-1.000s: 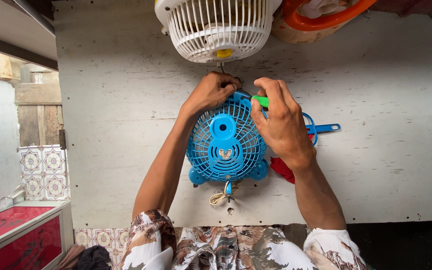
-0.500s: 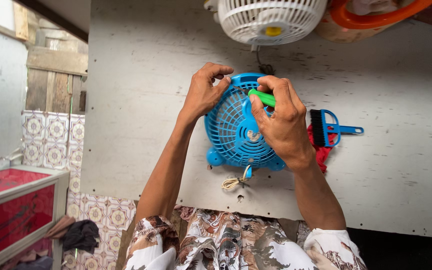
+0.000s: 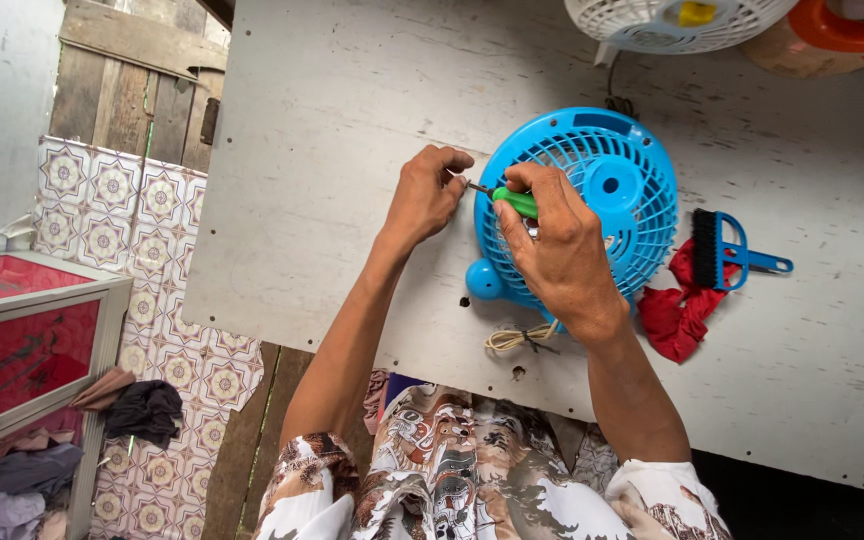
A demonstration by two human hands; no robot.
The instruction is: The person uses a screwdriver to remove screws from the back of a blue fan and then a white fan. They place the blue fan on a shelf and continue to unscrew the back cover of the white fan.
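Scuffed white board table (image 3: 332,120), blue fan (image 3: 612,190), white fan (image 3: 672,25), blue brush (image 3: 727,250), red rag (image 3: 677,315), coiled cord (image 3: 517,338)

Beyond my grip to the right lie a blue brush (image 3: 727,252) and a red rag (image 3: 680,312); a white fan (image 3: 672,22) sits farther ahead, a coiled cord (image 3: 520,338) just below.

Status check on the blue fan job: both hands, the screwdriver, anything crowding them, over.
Right hand grips green-handled screwdriver. Left hand pinched at its tip, beside blue fan rim. Brush and red rag lie right of fan, apart from hands.
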